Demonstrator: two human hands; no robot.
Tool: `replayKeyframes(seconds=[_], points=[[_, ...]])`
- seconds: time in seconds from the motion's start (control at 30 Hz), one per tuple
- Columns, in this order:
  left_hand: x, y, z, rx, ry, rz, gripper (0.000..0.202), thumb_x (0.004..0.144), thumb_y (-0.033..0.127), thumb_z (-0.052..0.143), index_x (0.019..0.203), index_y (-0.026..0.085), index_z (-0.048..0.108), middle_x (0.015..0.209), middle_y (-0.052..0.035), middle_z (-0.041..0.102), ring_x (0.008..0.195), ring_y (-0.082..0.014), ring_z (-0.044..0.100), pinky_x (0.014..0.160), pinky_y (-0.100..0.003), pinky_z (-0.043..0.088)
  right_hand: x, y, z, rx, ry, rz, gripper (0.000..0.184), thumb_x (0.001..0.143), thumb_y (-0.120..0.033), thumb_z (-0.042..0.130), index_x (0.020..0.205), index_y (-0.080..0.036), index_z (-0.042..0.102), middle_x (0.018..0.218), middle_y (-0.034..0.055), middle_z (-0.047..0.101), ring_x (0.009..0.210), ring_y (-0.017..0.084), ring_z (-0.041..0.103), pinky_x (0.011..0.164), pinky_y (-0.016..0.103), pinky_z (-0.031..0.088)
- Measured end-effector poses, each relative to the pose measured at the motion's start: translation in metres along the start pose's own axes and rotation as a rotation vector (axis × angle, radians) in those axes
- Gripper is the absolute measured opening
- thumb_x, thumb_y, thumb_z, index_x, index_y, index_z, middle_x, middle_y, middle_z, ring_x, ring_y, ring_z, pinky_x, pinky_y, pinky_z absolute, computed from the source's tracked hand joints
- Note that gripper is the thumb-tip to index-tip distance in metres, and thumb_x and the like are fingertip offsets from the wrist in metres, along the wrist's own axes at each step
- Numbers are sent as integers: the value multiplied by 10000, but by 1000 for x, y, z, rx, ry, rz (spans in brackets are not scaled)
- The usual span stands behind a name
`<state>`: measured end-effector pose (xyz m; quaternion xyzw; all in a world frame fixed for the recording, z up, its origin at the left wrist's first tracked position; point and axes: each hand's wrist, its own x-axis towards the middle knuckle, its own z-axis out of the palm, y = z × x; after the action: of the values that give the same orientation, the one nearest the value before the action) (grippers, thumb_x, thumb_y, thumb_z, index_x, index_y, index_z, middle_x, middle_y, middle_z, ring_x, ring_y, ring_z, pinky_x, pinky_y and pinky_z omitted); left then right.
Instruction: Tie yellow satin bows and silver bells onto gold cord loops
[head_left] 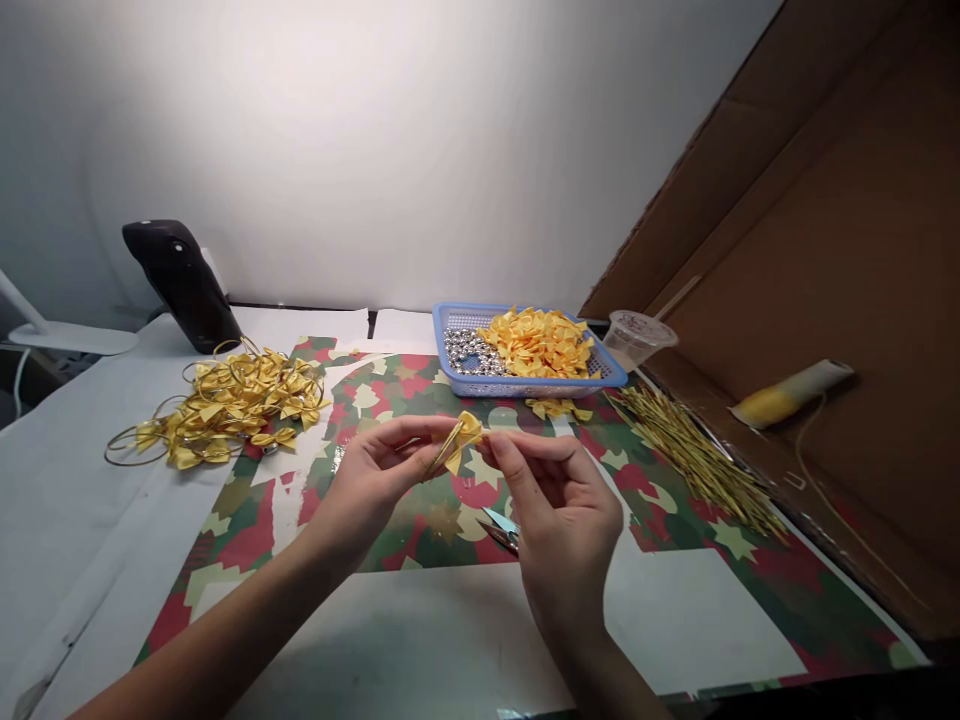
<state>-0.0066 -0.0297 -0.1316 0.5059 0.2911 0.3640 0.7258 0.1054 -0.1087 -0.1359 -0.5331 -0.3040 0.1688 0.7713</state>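
Observation:
My left hand (373,478) and my right hand (561,510) meet above the middle of the table, both pinching a small yellow ribbon bow (463,438) with a thin gold cord through it. The fingers of each hand are closed on the bow from either side. Small scissors (498,528) lie on the patterned paper (420,520) just below my right hand, partly hidden by it.
A blue basket (450,372) at the back holds yellow bows and silver bells. A heap of finished bows on gold loops (225,405) lies at the left. Gold cords (694,455) lie at the right beside a plastic cup (636,337). A cardboard wall (825,250) rises on the right.

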Motion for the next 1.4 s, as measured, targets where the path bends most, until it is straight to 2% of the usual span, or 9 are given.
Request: replayKeyframes(seconds=[0.17, 0.4, 0.57, 0.77, 0.93, 1.1, 1.23, 1.4], points=[[1, 0, 0, 0, -23, -8, 142, 693, 264, 786, 824, 223, 751, 825, -27, 740, 753, -133, 649, 675, -203, 515, 2, 5, -1, 66, -27, 97, 109, 736, -256, 735, 734, -174, 664, 731, 17, 731, 699, 173, 718, 660, 290, 602], [1, 2, 0, 39, -29, -27, 161, 703, 277, 774, 855, 229, 754, 891, -40, 745, 793, -144, 649, 690, -211, 505, 5, 10, -2, 149, -64, 166, 125, 739, -274, 737, 747, -170, 668, 738, 14, 731, 710, 159, 715, 688, 279, 604], [1, 1, -1, 18, -41, -43, 166, 689, 277, 783, 847, 233, 759, 865, -32, 743, 796, -137, 646, 704, -208, 499, 8, 12, -3, 214, -96, 289, 142, 706, -273, 751, 732, -163, 666, 748, 23, 736, 715, 170, 717, 720, 303, 605], [1, 0, 0, -27, -41, -54, 179, 667, 277, 795, 836, 230, 763, 836, -37, 737, 797, -148, 643, 712, -225, 499, 7, 12, -1, 271, -76, 388, 147, 679, -278, 765, 736, -168, 685, 751, 15, 736, 739, 152, 711, 755, 274, 585], [1, 0, 1, -18, -22, -63, 168, 657, 287, 800, 811, 228, 767, 832, -36, 735, 785, -144, 630, 690, -209, 486, 6, 12, -1, 249, -60, 392, 178, 670, -307, 765, 736, -165, 683, 751, 32, 731, 746, 173, 705, 748, 314, 584], [3, -1, 1, -33, -30, -78, 158, 666, 257, 789, 819, 225, 766, 908, -41, 739, 773, -138, 627, 708, -223, 483, 6, 14, -2, 224, -60, 384, 180, 664, -308, 769, 729, -164, 681, 746, 31, 727, 732, 165, 698, 737, 305, 582], [2, -1, 2, -97, -52, -117, 163, 654, 248, 796, 812, 221, 768, 894, -39, 742, 794, -136, 636, 746, -227, 491, 6, 15, -1, 244, -78, 381, 173, 671, -304, 767, 731, -169, 678, 746, 26, 727, 733, 165, 701, 751, 311, 584], [1, 0, 2, -150, -78, -135, 172, 649, 256, 804, 814, 228, 762, 846, -18, 738, 817, -127, 640, 794, -225, 494, 6, 14, -1, 296, -79, 410, 155, 669, -286, 777, 707, -173, 677, 718, -1, 716, 722, 137, 697, 748, 264, 582]])
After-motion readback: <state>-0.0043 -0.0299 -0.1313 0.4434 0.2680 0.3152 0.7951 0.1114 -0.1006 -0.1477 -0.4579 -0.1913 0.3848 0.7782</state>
